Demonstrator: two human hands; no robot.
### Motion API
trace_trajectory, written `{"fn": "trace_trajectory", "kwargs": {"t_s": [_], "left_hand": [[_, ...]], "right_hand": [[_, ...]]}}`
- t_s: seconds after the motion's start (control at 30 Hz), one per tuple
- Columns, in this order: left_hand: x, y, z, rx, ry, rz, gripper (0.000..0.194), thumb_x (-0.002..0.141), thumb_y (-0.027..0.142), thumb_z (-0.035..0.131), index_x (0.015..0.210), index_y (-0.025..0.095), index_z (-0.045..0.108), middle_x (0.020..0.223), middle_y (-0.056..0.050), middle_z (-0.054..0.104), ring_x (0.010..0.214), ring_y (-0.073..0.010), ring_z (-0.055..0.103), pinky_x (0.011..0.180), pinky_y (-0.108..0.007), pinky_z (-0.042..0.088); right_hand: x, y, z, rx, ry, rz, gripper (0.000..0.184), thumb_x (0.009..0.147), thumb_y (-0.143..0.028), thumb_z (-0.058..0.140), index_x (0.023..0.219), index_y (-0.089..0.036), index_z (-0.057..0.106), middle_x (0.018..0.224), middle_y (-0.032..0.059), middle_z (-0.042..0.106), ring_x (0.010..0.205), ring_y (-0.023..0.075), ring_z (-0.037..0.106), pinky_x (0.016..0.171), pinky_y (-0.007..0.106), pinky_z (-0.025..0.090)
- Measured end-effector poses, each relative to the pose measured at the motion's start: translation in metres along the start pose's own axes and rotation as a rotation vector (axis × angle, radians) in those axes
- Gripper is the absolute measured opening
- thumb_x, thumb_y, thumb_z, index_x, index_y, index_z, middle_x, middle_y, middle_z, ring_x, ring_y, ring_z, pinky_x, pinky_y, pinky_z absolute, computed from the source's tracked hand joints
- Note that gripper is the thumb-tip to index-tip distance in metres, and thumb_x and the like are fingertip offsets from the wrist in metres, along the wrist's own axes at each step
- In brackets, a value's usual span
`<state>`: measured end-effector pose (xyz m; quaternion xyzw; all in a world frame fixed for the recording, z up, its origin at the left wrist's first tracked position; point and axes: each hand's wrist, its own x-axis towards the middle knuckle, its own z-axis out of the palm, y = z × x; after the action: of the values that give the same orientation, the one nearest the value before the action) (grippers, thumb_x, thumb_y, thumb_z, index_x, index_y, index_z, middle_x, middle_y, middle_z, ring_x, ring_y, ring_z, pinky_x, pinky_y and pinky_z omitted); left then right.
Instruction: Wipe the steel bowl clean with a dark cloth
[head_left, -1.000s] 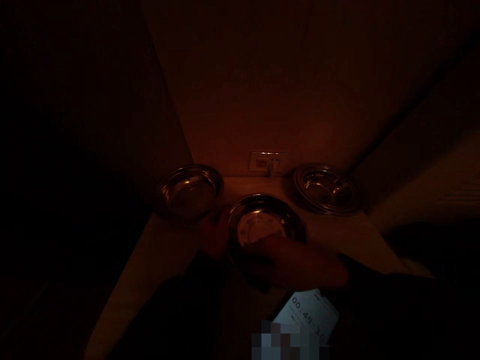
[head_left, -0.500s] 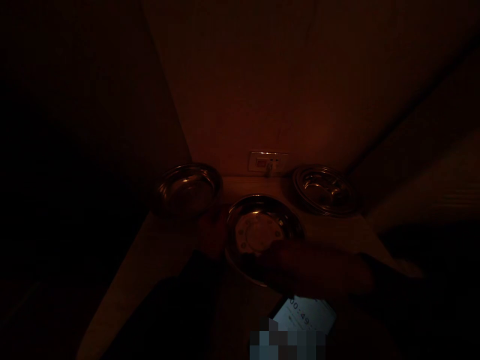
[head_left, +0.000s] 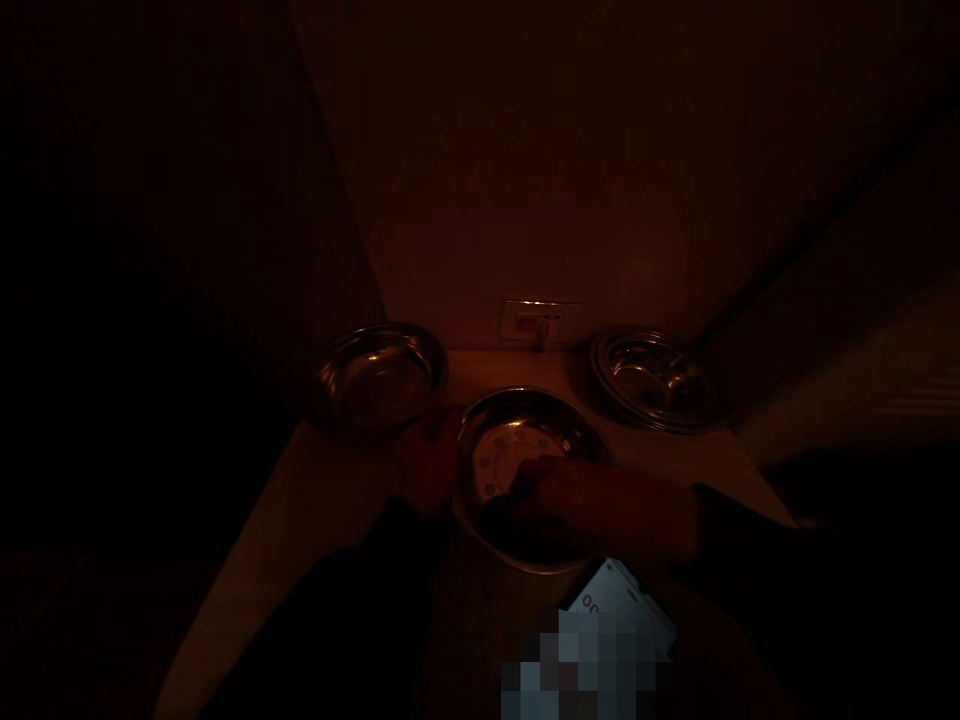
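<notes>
head | since half a second ago: shifted farther up inside the bowl (head_left: 496, 455) with right hand (head_left: 566, 490), still at its left rim with left hand (head_left: 429, 462); held apart, too dark to tell any grip | bowl: on wood table (head_left: 259, 555), before dish (head_left: 386, 388) and plate stack (head_left: 649, 382); round, shiny metal, floor ringed with dots | near glowing phone (head_left: 626, 588).

Dim reddish wall (head_left: 510, 180), wooden table (head_left: 311, 505)

place: indoors, dim, exact kind unclear | signs: wall (head_left: 525, 180), socket plate (head_left: 527, 322), wood-toned tabletop (head_left: 247, 570), metal dishes (head_left: 491, 462)
</notes>
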<state>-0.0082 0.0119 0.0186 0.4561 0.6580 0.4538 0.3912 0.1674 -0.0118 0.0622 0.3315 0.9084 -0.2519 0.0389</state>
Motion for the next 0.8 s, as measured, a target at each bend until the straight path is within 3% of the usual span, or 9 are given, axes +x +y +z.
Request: {"fn": "trace_trajectory", "kwargs": {"t_s": [0.1,0.2,0.4,0.5,0.6,0.8], "left_hand": [[0.000,0.000,0.000,0.023,-0.002,-0.034,0.035,0.079,0.037,0.052,0.086,0.010,0.072,0.082,-0.008,0.072,0.079,-0.0208,0.064,0.069,-0.028,0.045],[0.001,-0.003,-0.001,-0.009,-0.005,-0.061,0.035,0.078,0.036,0.054,0.091,0.009,0.072,0.088,-0.009,0.073,0.082,-0.0212,0.064,0.071,-0.028,0.046],[-0.001,-0.001,-0.001,-0.071,-0.026,-0.038,0.032,0.079,0.034,0.055,0.091,0.009,0.072,0.089,-0.008,0.073,0.083,-0.0202,0.065,0.071,-0.026,0.047],[-0.003,0.003,0.000,-0.071,-0.027,-0.049,0.030,0.081,0.031,0.052,0.088,0.009,0.072,0.085,-0.008,0.073,0.080,-0.0187,0.065,0.069,-0.025,0.046],[-0.003,0.002,0.001,-0.060,-0.005,-0.004,0.031,0.081,0.033,0.050,0.082,0.010,0.071,0.078,-0.006,0.072,0.075,-0.0181,0.064,0.066,-0.025,0.045],[-0.003,0.002,0.000,-0.073,0.029,-0.037,0.028,0.078,0.032,0.052,0.078,0.011,0.070,0.077,-0.006,0.072,0.076,-0.0192,0.065,0.067,-0.026,0.046]], "right_hand": [[0.023,-0.005,0.009,-0.096,0.044,0.005,0.029,0.086,-0.009,0.049,0.107,-0.018,0.066,0.110,0.0099,0.061,0.096,0.0188,0.059,0.080,0.029,0.046],[0.039,0.005,0.010,-0.171,0.103,0.054,0.030,0.087,-0.008,0.048,0.111,-0.016,0.063,0.114,0.0132,0.058,0.108,0.0232,0.053,0.088,0.034,0.043],[0.021,0.037,0.000,-0.211,0.158,0.222,0.025,0.086,-0.009,0.047,0.104,-0.010,0.065,0.104,0.0185,0.059,0.094,0.0262,0.058,0.078,0.037,0.046],[0.016,0.025,0.002,-0.140,0.144,0.200,0.023,0.089,-0.015,0.047,0.099,-0.014,0.068,0.100,0.0140,0.062,0.087,0.0206,0.061,0.076,0.031,0.046],[0.025,0.000,0.008,-0.036,0.150,0.144,0.021,0.087,-0.019,0.052,0.101,-0.019,0.068,0.105,0.0089,0.064,0.094,0.0175,0.060,0.081,0.026,0.044],[0.033,-0.030,0.022,0.139,0.225,0.173,0.028,0.094,-0.022,0.041,0.111,-0.017,0.062,0.104,0.0070,0.067,0.093,0.0151,0.062,0.078,0.023,0.044]]}}
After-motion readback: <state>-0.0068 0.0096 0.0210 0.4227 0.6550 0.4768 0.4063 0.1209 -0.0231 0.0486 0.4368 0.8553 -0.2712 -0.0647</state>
